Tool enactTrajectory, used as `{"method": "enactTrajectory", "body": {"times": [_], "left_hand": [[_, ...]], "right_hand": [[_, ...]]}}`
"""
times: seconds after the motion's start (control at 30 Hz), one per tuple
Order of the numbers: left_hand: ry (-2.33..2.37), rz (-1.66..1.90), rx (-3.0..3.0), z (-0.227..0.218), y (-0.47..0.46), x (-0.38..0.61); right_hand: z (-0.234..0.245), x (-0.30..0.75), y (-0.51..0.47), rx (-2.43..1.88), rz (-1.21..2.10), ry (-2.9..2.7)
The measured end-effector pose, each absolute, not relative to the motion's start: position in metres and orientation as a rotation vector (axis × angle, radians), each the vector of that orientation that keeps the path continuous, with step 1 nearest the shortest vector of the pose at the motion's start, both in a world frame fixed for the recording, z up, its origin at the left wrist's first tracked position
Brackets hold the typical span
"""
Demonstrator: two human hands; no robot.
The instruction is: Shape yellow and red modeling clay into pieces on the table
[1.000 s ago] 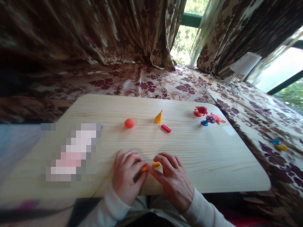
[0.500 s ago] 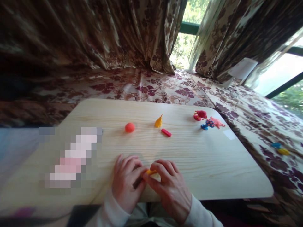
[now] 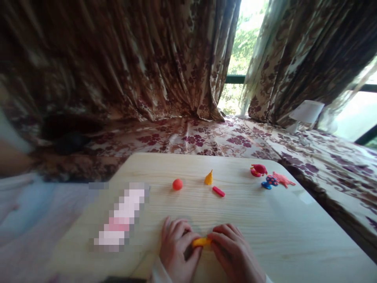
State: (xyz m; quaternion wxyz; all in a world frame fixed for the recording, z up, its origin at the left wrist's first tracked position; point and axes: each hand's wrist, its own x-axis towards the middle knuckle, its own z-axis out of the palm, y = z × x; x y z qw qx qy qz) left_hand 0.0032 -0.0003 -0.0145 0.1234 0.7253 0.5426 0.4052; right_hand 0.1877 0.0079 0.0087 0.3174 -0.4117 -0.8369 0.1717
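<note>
My left hand (image 3: 176,249) and my right hand (image 3: 235,255) rest at the near edge of a pale wooden table (image 3: 265,220), fingertips pinched together on a small orange roll of clay (image 3: 201,241) held between them. Farther out on the table lie a red-orange clay ball (image 3: 177,184), a yellow clay cone (image 3: 209,178) and a short red clay stick (image 3: 218,191). At the far right corner sit small clay figures: a red one (image 3: 258,170), a blue spotted one (image 3: 270,182) and a pink one (image 3: 282,179).
A blurred-out pinkish object (image 3: 120,216) lies on the table's left part. Flowered brown cloth (image 3: 206,137) covers the ledge behind, with matching curtains (image 3: 132,59) and a window gap. A white lamp shade (image 3: 306,112) stands at the back right.
The view has tilted upward and shifted, so the table and hands sit lower in the picture. Both hands keep pinching the orange clay roll, fingers drawn closer together.
</note>
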Motion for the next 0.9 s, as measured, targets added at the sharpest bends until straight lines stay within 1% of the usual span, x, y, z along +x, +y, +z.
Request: {"method": "enactTrajectory", "body": {"times": [0.1, 0.33, 0.53, 0.9], "left_hand": [[1.607, 1.268, 2.059, -0.017, 0.002, 0.005], [1.619, 1.009, 2.168, -0.007, 0.005, -0.001], [1.646, 1.023, 2.227, -0.011, 0.011, -0.001], [1.594, 1.099, 2.382, -0.019, 0.016, -0.011]], "right_hand": [[0.000, 0.186, 0.008, -1.067, 0.442, -2.146], [-0.008, 0.183, 0.011, -1.070, 0.462, -2.094], [-0.008, 0.180, 0.012, -1.099, 0.442, -2.037], [-0.004, 0.181, 0.011, -1.139, 0.293, -1.930]]}}
